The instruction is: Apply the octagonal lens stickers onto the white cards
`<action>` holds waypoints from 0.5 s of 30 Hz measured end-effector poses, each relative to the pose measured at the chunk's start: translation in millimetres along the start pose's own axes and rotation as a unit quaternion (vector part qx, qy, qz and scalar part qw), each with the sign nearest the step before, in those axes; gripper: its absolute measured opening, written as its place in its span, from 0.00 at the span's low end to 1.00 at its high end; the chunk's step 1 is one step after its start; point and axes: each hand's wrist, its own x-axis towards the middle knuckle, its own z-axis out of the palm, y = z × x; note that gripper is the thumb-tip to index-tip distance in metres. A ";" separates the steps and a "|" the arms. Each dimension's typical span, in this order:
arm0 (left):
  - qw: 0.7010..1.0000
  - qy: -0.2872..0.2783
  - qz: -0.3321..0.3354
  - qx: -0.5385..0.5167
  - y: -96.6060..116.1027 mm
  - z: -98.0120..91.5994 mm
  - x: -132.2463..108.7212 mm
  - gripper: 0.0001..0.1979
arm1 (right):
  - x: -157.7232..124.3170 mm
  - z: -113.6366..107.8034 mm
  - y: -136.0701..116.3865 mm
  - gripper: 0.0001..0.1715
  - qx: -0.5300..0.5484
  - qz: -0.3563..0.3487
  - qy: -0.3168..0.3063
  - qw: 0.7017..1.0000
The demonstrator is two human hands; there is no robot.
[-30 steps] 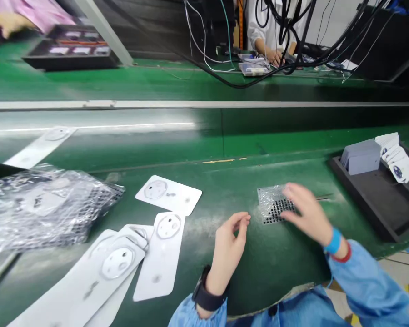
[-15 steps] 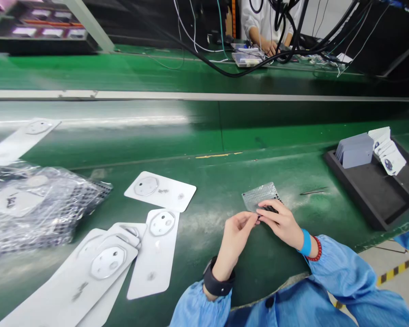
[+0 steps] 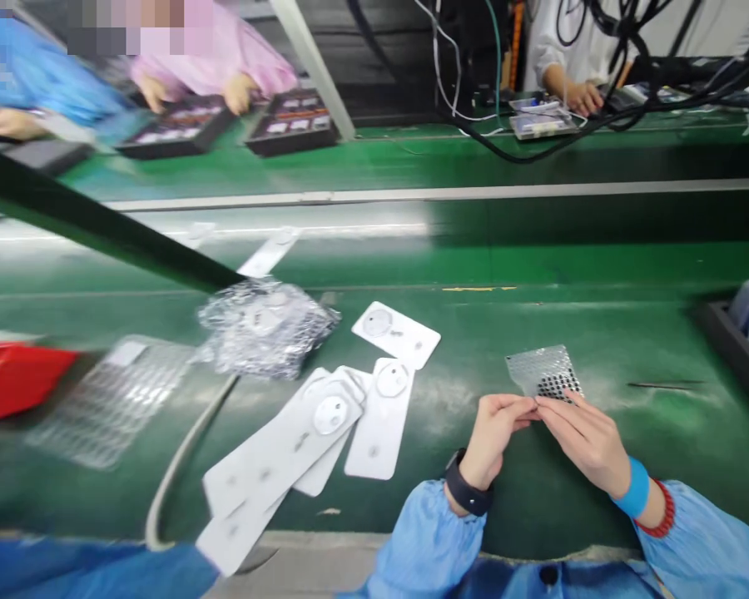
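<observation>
My left hand (image 3: 492, 437) is closed, with its thumb and fingertips pinched together. My right hand (image 3: 583, 434) meets it fingertip to fingertip; whatever is pinched between them is too small and hidden to make out. Just beyond the fingers lies a clear plastic sheet (image 3: 537, 368) bearing rows of small black dots, partly covered by my right hand. Right of it, a slim dark tool (image 3: 665, 385) rests on the green bench. To the left are several white cards with round clear-edged parts, among them one card (image 3: 384, 437) and another card (image 3: 405, 337).
A crumpled clear bag (image 3: 265, 329) lies behind the cards, beside a clear blister sheet (image 3: 121, 399) and a red object (image 3: 18, 378). A dark post (image 3: 100, 225) slants across the left. A black tray (image 3: 733, 349) stands right. Co-workers' hands work across the bench; black cables (image 3: 574, 150) hang there.
The view has swung left, so the bench things appear farther right, and co-workers, the red object and the post have come into sight. My fingertips stay together in front of the dotted sheet.
</observation>
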 end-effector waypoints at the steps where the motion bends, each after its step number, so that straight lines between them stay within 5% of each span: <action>1: 1.000 0.004 0.007 0.017 0.0 0.6 0.8 0.17 | -1.9 2.4 2.8 0.21 0.005 0.003 0.004 1.000; 4: 0.994 0.050 0.044 0.090 3.4 -10.5 -5.1 0.18 | -2.7 9.4 10.2 0.14 0.042 0.047 -0.001 0.998; 7: 0.963 0.186 0.108 0.164 3.3 -44.5 -28.5 0.19 | -0.6 13.7 15.1 0.09 0.086 0.111 -0.008 0.990; 11: 0.868 0.340 0.174 0.318 -25.7 -95.1 -67.2 0.21 | 3.1 13.7 15.0 0.07 0.099 0.155 0.001 0.983; 15: 0.760 0.375 0.190 0.496 -63.6 -103.7 -92.4 0.15 | 5.2 9.2 10.0 0.06 0.087 0.155 0.016 0.984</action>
